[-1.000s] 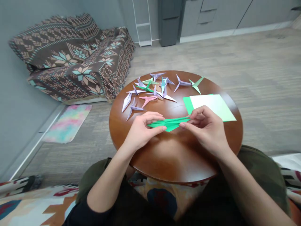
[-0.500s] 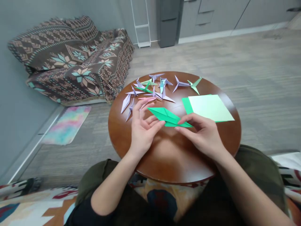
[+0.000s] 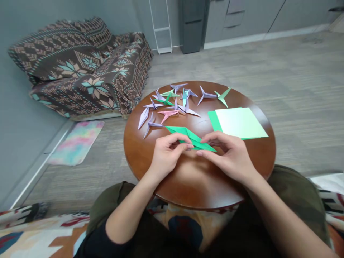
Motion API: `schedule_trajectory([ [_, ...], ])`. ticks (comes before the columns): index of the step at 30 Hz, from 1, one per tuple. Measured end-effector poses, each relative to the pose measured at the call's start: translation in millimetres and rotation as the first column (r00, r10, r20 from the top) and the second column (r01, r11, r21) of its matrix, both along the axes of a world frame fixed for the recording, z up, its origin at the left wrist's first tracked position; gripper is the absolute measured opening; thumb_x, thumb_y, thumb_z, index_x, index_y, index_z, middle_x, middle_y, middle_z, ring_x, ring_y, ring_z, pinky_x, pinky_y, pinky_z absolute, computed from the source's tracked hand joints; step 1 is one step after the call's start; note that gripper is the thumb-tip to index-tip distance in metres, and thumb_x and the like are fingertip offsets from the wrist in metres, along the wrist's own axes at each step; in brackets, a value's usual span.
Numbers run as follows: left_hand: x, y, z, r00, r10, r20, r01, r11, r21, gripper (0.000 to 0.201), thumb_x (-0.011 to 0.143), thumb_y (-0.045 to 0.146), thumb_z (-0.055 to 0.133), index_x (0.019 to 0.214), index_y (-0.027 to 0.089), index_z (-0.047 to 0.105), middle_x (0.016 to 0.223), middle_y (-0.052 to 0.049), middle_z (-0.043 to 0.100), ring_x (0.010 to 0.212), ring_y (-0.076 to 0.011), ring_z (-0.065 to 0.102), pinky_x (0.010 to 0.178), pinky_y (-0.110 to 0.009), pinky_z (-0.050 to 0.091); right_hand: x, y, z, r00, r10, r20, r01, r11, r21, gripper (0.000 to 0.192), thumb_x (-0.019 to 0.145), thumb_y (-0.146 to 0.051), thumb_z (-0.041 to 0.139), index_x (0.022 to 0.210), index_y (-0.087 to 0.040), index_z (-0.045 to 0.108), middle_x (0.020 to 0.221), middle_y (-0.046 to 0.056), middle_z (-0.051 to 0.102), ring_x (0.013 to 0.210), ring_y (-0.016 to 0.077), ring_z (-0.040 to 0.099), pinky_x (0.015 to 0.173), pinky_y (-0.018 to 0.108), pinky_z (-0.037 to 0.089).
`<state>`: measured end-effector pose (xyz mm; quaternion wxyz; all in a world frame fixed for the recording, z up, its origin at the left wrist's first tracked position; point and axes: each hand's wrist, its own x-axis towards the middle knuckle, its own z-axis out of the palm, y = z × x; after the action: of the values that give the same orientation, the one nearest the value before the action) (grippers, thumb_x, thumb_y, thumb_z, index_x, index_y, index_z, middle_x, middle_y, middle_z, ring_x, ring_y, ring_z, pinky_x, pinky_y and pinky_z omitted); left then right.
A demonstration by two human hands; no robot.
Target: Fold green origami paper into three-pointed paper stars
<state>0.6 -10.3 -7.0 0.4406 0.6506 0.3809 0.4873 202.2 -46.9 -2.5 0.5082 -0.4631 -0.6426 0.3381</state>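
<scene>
A long, pointed piece of folded green origami paper [image 3: 177, 130] lies slantwise between my hands, just above the near middle of the table. My left hand [image 3: 170, 150] pinches its near edge between thumb and fingers. On the right part of the paper, my right hand [image 3: 228, 152] has its fingertips at the upper edge and its thumb at the lower edge. Beyond my left hand are a pink folded paper piece [image 3: 168, 114] and a lilac one [image 3: 152, 124]. My fingers hide some of the green paper's middle.
The round brown table [image 3: 193, 186] carries several folded paper figures, lilac, green and pink, at its back left. Flat sheets, a pale green one [image 3: 240, 122] over a darker green one [image 3: 214, 121], lie at the right. A covered sofa [image 3: 94, 75] stands at the far left.
My left hand, with fingers raised before, has closed on the green paper's near edge. The paper has come slightly down and left, and the pink figure is now uncovered.
</scene>
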Motion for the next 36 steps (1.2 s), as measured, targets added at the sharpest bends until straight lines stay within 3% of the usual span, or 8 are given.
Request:
schedule_trajectory([
  [6,2.2,0.6,1.4,0.999,-0.006,0.046,0.008,0.999,-0.035,0.018,0.082,0.033,0.087,0.075,0.019,0.077,0.077,-0.002,0.078,0.074,-0.0168,0.072,0.074,-0.027,0.059,-1.9,-1.2,1.6,1.000,0.000,-0.003,0.000,0.999,-0.040,0.030,0.077,-0.042,0.091,0.089,-0.022,0.072,0.081,0.004,0.079,0.071,0.0211,0.074,0.064,0.030,0.062],
  [12,5.2,-3.0,4.1,0.998,0.037,0.040,-0.035,0.998,-0.059,0.025,0.078,0.039,0.090,0.076,0.017,0.077,0.076,-0.004,0.080,0.069,-0.0175,0.073,0.068,-0.028,0.061,-1.4,-0.8,3.1,1.000,0.014,0.012,-0.014,1.000,0.005,0.026,0.087,-0.046,0.082,0.083,-0.022,0.071,0.086,0.007,0.080,0.077,0.0225,0.075,0.066,0.032,0.062],
  [18,6.8,-7.6,2.8,0.995,0.071,0.064,-0.065,0.994,-0.091,0.022,0.077,0.035,0.091,0.076,0.017,0.078,0.072,-0.003,0.078,0.064,-0.0152,0.070,0.061,-0.025,0.059,-2.1,-2.3,-0.2,1.000,0.027,0.015,-0.028,0.999,0.028,0.012,0.090,-0.031,0.078,0.084,-0.022,0.073,0.088,0.007,0.080,0.078,0.0218,0.074,0.064,0.031,0.060],
  [25,10.3,-11.9,4.0,0.993,0.043,0.113,-0.036,0.997,-0.068,0.022,0.079,0.033,0.090,0.075,0.017,0.075,0.074,-0.003,0.077,0.065,-0.0144,0.070,0.061,-0.024,0.057,-6.0,-2.3,0.4,0.990,0.032,-0.136,-0.041,0.997,-0.058,0.011,0.085,-0.024,0.081,0.079,-0.021,0.072,0.082,0.005,0.079,0.072,0.0186,0.072,0.063,0.028,0.057],
  [36,12.5,-11.4,1.9,0.988,0.044,0.149,-0.041,0.999,-0.019,0.022,0.078,0.028,0.091,0.074,0.016,0.073,0.074,-0.003,0.076,0.066,-0.0133,0.071,0.060,-0.022,0.057,-8.8,-2.2,0.2,0.988,0.019,-0.152,-0.027,0.998,-0.049,0.013,0.086,-0.025,0.079,0.077,-0.020,0.072,0.077,0.003,0.078,0.070,0.0165,0.073,0.065,0.026,0.059],
])
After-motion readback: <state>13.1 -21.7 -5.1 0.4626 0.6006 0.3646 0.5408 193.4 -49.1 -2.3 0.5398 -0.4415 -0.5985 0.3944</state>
